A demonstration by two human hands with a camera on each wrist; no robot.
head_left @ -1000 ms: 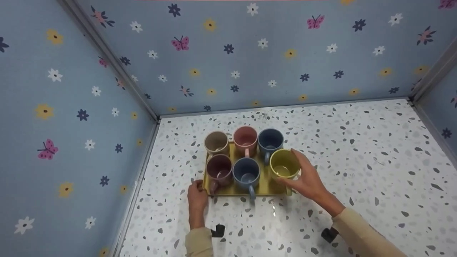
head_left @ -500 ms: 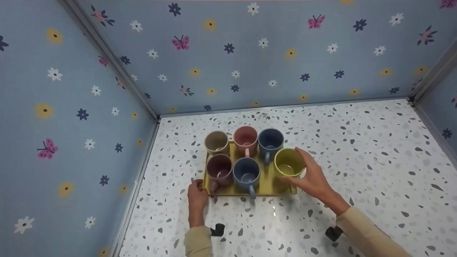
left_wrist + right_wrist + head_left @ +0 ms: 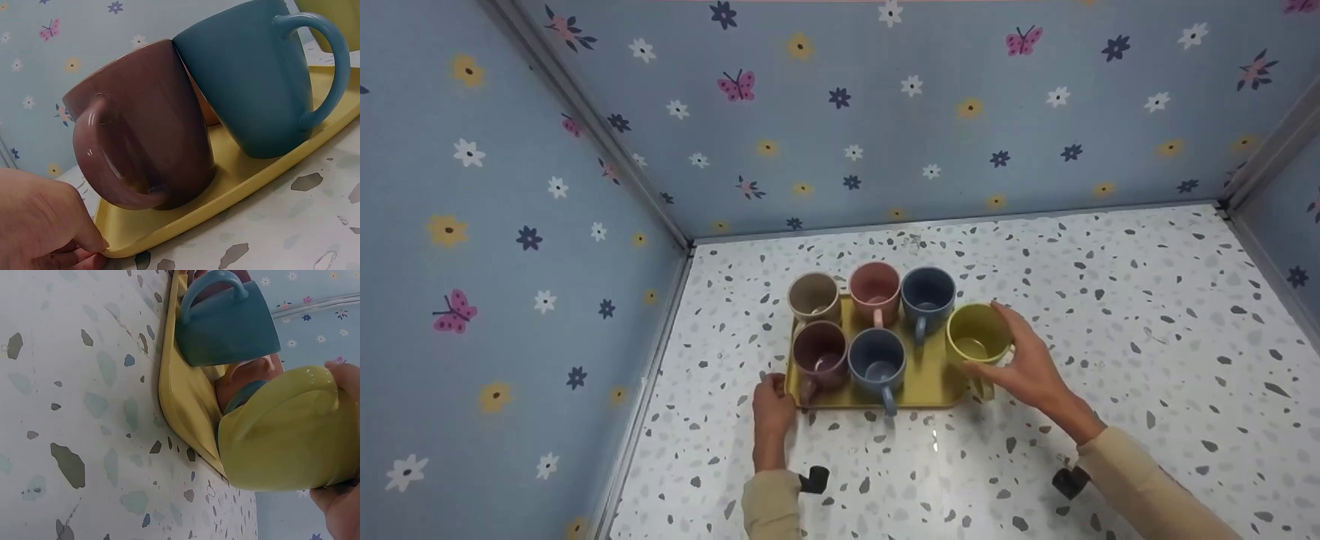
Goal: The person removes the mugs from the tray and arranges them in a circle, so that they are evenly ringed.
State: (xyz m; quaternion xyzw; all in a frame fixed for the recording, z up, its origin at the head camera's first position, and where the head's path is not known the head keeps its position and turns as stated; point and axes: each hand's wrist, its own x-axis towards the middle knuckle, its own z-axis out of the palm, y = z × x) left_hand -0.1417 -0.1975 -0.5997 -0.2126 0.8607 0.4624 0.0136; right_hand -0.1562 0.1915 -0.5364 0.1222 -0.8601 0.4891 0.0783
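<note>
While the left hand (image 3: 774, 409) pinches the rim of a yellow, rectangular tray (image 3: 930, 386) near its front-left corner, the right hand (image 3: 1024, 367) holds a glossy, round, yellow-green mug (image 3: 979, 337). The right grip is grasping this mug by its sides, the thumb on the near side and the fingers on the far side. Seen from the head, the mug is across the right edge of the tray, with its handle toward the front; whether its base touches the tray, I cannot tell.

Five other glossy mugs stand on the tray. Along its back edge are a beige mug (image 3: 814, 300) at the left corner, a pink mug (image 3: 874, 289) beside it, and a dark blue mug (image 3: 928, 292) to the right. Along its front edge, a maroon mug (image 3: 820, 352) stands by the left corner, next to a medium blue mug (image 3: 877, 360). Beneath the tray is a white, grey-speckled bench (image 3: 1110, 337), and at its back edge rises a light blue wall (image 3: 915, 135) with flowers and butterflies.
</note>
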